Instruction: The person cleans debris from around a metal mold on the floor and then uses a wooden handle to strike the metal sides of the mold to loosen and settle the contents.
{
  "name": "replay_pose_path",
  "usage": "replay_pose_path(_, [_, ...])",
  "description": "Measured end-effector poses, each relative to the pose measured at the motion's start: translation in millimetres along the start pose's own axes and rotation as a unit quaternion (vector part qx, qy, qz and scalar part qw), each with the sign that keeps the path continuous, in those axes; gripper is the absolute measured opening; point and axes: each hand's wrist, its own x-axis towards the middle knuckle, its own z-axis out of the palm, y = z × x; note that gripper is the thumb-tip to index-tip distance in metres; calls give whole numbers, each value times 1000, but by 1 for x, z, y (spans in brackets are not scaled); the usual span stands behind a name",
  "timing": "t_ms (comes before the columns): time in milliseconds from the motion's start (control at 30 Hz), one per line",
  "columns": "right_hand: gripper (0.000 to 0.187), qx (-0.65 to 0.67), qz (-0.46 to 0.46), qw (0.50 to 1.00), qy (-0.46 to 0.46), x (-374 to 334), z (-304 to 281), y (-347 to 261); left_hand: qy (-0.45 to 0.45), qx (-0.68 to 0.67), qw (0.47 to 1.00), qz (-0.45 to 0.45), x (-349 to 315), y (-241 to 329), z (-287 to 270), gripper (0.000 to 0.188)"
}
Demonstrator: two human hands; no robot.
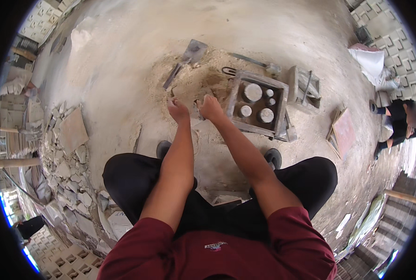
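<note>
Both hands down in the sand pile point(194, 86): left hand point(178, 111) and right hand point(210, 107) curled, grip contents not discernible. Square metal mould point(257, 105) with round plugs just right of right hand. Shovel point(185, 60) beyond.

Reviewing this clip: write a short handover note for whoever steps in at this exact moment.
Left hand: down in the sand pile, fingers curled; whether it grips anything I cannot tell.
Right hand: also in the sand, beside the square metal mould; grip unclear.
Mould: four round cores inside, no sand visible in it.
Shovel: lying on the pile's far side, untouched.
Left: mould not yet filled.
</note>
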Motion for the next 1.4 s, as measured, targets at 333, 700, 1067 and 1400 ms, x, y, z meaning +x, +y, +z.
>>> replay_pose_path(333, [50,96,183,978,28,-60,95,-9,4,12,1000,-7,36,-33,-45,35])
replay_pose_path(700, [52,146,218,964,51,-15,74,-29,-4,61,997,-41,37,-32,-64,40])
replay_pose_path(1067, [60,93,115,980,132,-38,-26,-63,-198,-296,852,-384,92,49,-29,57])
replay_pose_path(1400, [60,-22,118,993,-16,-82,-216,15,-404,-317,780,-357,-31,130,36,65])
